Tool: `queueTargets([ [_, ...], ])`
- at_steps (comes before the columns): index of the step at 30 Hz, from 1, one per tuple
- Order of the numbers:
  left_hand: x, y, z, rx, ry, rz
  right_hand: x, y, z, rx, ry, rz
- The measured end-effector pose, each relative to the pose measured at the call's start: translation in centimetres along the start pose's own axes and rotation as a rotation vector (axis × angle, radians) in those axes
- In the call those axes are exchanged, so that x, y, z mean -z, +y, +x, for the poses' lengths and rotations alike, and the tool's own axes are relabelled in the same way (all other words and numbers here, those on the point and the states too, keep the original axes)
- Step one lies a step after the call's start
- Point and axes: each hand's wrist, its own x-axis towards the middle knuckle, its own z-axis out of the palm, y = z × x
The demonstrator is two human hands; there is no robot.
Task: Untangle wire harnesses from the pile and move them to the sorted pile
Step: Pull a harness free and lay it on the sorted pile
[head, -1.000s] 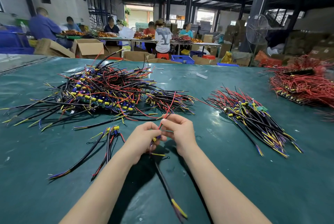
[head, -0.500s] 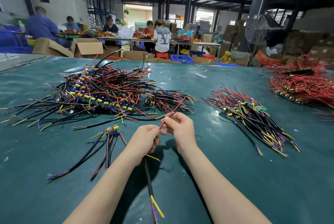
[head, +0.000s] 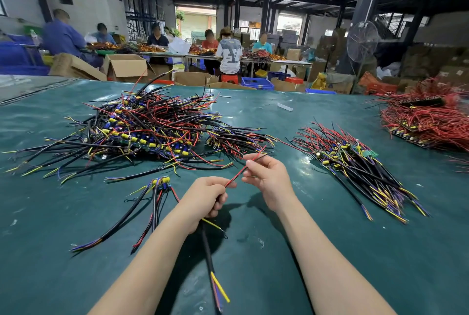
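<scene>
Head view: looks down on a wide green table (head: pixel 406 251), with two bare arms reaching in from the near edge.
Left hand (head: pixel 204 198): clenched round one wire harness (head: pixel 208 251), up over the middle of the table, close to the near edge.
Wire harness: thick black cable; hangs down from under the left hand toward the near edge, with yellow, blue and red ends at the bottom.
Red wire (head: pixel 236 175): part of the same harness; runs tight from the left hand up to the right hand.
Right hand (head: pixel 270 178): pinches the red wire between thumb and fingertip, just right of the left hand, with a small gap between.
Tangled pile (head: pixel 142 129): big messy heap of black, red and yellow wires on the left half of the table, toward the far edge.
Sorted pile (head: pixel 355 165): neat bunch laid mostly one way on the right half of the table, well apart from the tangled pile.
Small bunch (head: pixel 158 192): a few loose harnesses flat on the table, just left of the left hand.
Red heap (head: pixel 426 121): lots of red wires at the far right corner.
Behind the table: cardboard boxes (head: pixel 127 65), a standing fan (head: pixel 362 41), and people (head: pixel 229 55) at long tables.
</scene>
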Motion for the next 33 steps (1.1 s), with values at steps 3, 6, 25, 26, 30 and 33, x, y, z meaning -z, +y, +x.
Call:
queueTargets([
  [3, 0.0, 0.0, 0.0, 0.001, -0.001, -0.024, 0.1, -0.1, 0.1, -0.015, -0.042, 0.032],
  [6, 0.1, 0.0, -0.1, -0.001, 0.0, -0.053, -0.1, 0.0, 0.0, -0.041, -0.031, 0.102],
  [25, 0.3, 0.3, -0.7, -0.018, -0.175, 0.095, 0.9, -0.5, 0.7, -0.051, 0.367, 0.209],
  [26, 0.4, 0.4, -0.8, -0.024, -0.218, 0.099, 0.9, -0.6, 0.7, -0.086, 0.388, 0.268],
  [30, 0.5, 0.5, -1.1, -0.033, -0.354, 0.064, 1.0, -0.7, 0.8, -0.24, 0.439, 0.433],
  [33, 0.4, 0.5, -1.3, -0.024, -0.421, -0.031, 1.2, -0.4, 0.8, -0.265, 0.411, 0.374],
])
